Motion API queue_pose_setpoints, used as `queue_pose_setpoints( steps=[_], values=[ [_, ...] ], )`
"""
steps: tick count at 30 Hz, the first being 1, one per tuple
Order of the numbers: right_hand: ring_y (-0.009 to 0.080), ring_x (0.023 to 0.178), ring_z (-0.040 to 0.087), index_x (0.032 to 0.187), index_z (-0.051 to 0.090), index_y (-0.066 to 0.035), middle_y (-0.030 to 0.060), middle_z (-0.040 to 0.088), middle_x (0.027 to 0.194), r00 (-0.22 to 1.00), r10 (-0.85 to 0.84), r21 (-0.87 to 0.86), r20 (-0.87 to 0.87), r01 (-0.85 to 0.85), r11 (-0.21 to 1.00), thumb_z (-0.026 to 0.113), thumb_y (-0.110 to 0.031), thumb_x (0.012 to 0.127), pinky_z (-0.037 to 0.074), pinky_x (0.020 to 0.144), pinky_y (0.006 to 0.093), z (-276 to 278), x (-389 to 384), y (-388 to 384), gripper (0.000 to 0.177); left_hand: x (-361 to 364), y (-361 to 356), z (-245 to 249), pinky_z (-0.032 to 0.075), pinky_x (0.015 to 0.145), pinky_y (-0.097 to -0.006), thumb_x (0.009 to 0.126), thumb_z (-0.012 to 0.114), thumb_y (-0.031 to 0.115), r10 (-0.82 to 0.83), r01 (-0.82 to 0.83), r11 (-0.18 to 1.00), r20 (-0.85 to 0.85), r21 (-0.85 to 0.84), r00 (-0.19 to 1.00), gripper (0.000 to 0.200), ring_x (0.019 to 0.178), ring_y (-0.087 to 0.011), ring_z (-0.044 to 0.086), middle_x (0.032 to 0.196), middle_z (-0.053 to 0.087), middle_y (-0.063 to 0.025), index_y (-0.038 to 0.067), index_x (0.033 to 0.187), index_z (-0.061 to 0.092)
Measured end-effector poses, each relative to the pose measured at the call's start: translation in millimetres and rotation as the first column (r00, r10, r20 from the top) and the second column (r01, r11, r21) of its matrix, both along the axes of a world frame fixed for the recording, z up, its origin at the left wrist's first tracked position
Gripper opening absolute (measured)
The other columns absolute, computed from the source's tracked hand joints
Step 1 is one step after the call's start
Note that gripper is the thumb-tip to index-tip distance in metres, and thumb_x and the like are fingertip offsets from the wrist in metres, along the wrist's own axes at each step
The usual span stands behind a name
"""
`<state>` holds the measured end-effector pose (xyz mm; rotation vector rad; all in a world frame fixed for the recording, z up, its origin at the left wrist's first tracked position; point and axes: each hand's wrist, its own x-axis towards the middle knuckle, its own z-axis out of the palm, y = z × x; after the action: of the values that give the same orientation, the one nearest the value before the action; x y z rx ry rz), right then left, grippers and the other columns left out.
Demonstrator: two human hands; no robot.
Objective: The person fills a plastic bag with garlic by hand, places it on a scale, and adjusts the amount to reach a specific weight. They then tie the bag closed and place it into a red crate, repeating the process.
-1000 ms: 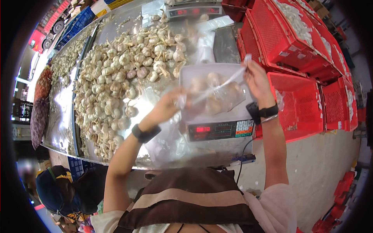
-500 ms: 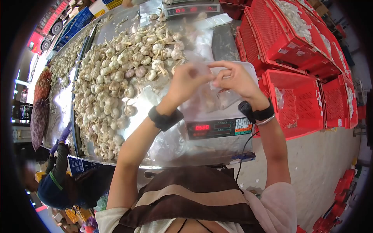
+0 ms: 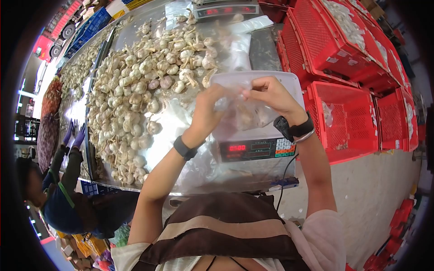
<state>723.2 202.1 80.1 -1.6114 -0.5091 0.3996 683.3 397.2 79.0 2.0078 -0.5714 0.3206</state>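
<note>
A clear plastic bag (image 3: pixel 248 115) with garlic bulbs inside rests on the white scale (image 3: pixel 280 83), whose red display reads 0580. My left hand (image 3: pixel 209 108) is closed on the left side of the bag's top, slightly blurred. The fingertips of my right hand (image 3: pixel 273 94) pinch the bag's top at the right. Both hands are above the scale's pan, a small distance apart. Left of them, a large heap of garlic bulbs (image 3: pixel 131 95) covers the metal table (image 3: pixel 126 40). Loose clear bags (image 3: pixel 194 162) lie between the heap and the scale.
Red crates (image 3: pixel 343 117) stand at the right, some holding bagged garlic. Another scale (image 3: pixel 226 11) is at the table's far side, near flat plastic bags (image 3: pixel 242 45). A person (image 3: pixel 63 203) in purple gloves works at the left. A black cable (image 3: pixel 285 178) hangs beside the near scale.
My hands have moved slightly apart and down at the bag's top, and the left fingers have turned. The person at the left has reached both gloved hands forward over their table.
</note>
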Motion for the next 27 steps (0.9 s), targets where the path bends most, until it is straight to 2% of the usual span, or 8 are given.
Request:
queue_pose_setpoints(
  steps=[6, 10, 12, 14, 16, 19, 25, 27],
  values=[
    [0.0129, 0.072, 0.056, 0.083, 0.06, 0.004, 0.0095, 0.06, 0.072, 0.919, -0.347, -0.477, 0.188, 0.394, 0.786, 0.062, -0.014, 0.075, 0.042, 0.07, 0.0213, -14.4, 19.0, -25.1, 0.02, -10.2, 21.5, -25.5, 0.043, 0.066, -0.0271, 0.069, 0.06, -0.004, -0.191, 0.212, 0.961, -0.125, 0.18, 0.974, 0.009, 0.076, -0.0192, 0.056, 0.078, 0.057, -0.0069, 0.0, 0.075, 0.056],
    [0.0162, 0.092, 0.054, 0.101, 0.055, 0.001, 0.0137, 0.059, 0.095, 0.443, 0.201, -0.382, 0.874, 0.369, 0.848, 0.056, -0.014, 0.078, 0.042, 0.079, 0.0245, -14.3, -14.3, 10.1, 0.027, -1.5, 8.3, 21.0, 0.041, 0.064, -0.0229, 0.075, 0.064, 0.007, -0.046, -0.011, 0.989, -0.375, -0.148, 0.926, 0.009, 0.072, -0.0095, 0.052, 0.074, 0.056, -0.0025, 0.0, 0.075, 0.058],
    [0.0169, 0.097, 0.054, 0.107, 0.055, -0.004, 0.0087, 0.059, 0.101, 0.709, 0.31, -0.637, 0.633, 0.249, 0.73, 0.052, -0.009, 0.08, 0.043, 0.084, 0.0279, 4.7, -23.4, 14.2, 0.028, 2.0, -11.7, 52.6, 0.042, 0.069, -0.0217, 0.076, 0.063, 0.007, -0.203, 0.202, 0.979, -0.047, -0.037, 0.978, 0.006, 0.075, -0.0085, 0.053, 0.079, 0.058, -0.0021, 0.001, 0.079, 0.06],
    [0.024, 0.093, 0.056, 0.104, 0.058, -0.008, 0.013, 0.06, 0.098, 0.958, -0.122, -0.113, 0.261, 0.155, 0.981, 0.055, -0.016, 0.076, 0.043, 0.081, 0.0319, -27.4, -11.8, -1.8, 0.029, 7.9, -13.6, 58.4, 0.043, 0.072, -0.0223, 0.078, 0.062, 0.007, -0.147, 0.134, 0.984, -0.11, -0.122, 0.983, 0.009, 0.078, -0.009, 0.054, 0.082, 0.059, -0.0024, 0.001, 0.085, 0.06],
    [0.0176, 0.092, 0.058, 0.106, 0.052, 0.001, 0.0058, 0.056, 0.109, 0.931, -0.135, -0.055, 0.338, 0.163, 0.985, 0.041, -0.001, 0.082, 0.047, 0.079, 0.029, -17.5, -19.4, -16.1, 0.026, 14.1, -9.9, 60.5, 0.042, 0.08, -0.0246, 0.082, 0.058, 0.007, -0.144, 0.052, 0.939, -0.251, -0.339, 0.957, 0.021, 0.089, -0.0101, 0.054, 0.094, 0.059, -0.0035, 0.0, 0.101, 0.057],
    [0.0185, 0.064, 0.054, 0.108, 0.041, 0.004, 0.0118, 0.052, 0.082, 0.559, 0.183, 0.5, -0.809, 0.491, 0.713, 0.046, -0.021, 0.084, 0.049, 0.049, 0.0274, -50.8, -18.7, -40.0, 0.035, 8.9, -4.3, 45.3, 0.04, 0.085, -0.0263, 0.085, 0.054, 0.011, -0.106, 0.01, 0.94, -0.265, -0.341, 0.958, 0.03, 0.104, -0.0126, 0.047, 0.112, 0.052, -0.0061, 0.0, 0.112, 0.05],
    [0.0203, 0.061, 0.051, 0.106, 0.041, -0.004, 0.0103, 0.046, 0.085, 0.881, -0.395, 0.289, -0.262, 0.462, 0.838, 0.046, -0.029, 0.085, 0.048, 0.049, 0.028, 2.0, -71.7, -27.2, 0.034, -27.1, -36.4, 27.0, 0.044, 0.08, -0.0258, 0.076, 0.066, 0.011, -0.388, 0.174, 0.902, -0.566, -0.396, 0.727, 0.059, 0.094, -0.0147, 0.051, 0.107, 0.05, -0.0073, 0.006, 0.127, 0.037],
    [0.02, 0.064, 0.051, 0.106, 0.042, -0.005, 0.01, 0.047, 0.086, 0.762, -0.257, 0.51, -0.595, 0.604, 0.612, 0.044, -0.029, 0.085, 0.047, 0.051, 0.0272, 10.8, -81.3, -27.5, 0.032, -34.8, -55.2, 23.9, 0.047, 0.069, -0.022, 0.07, 0.069, 0.004, -0.368, 0.144, 0.912, -0.608, -0.385, 0.703, 0.068, 0.081, -0.011, 0.053, 0.099, 0.05, -0.0053, 0.006, 0.128, 0.034]
  ],
)
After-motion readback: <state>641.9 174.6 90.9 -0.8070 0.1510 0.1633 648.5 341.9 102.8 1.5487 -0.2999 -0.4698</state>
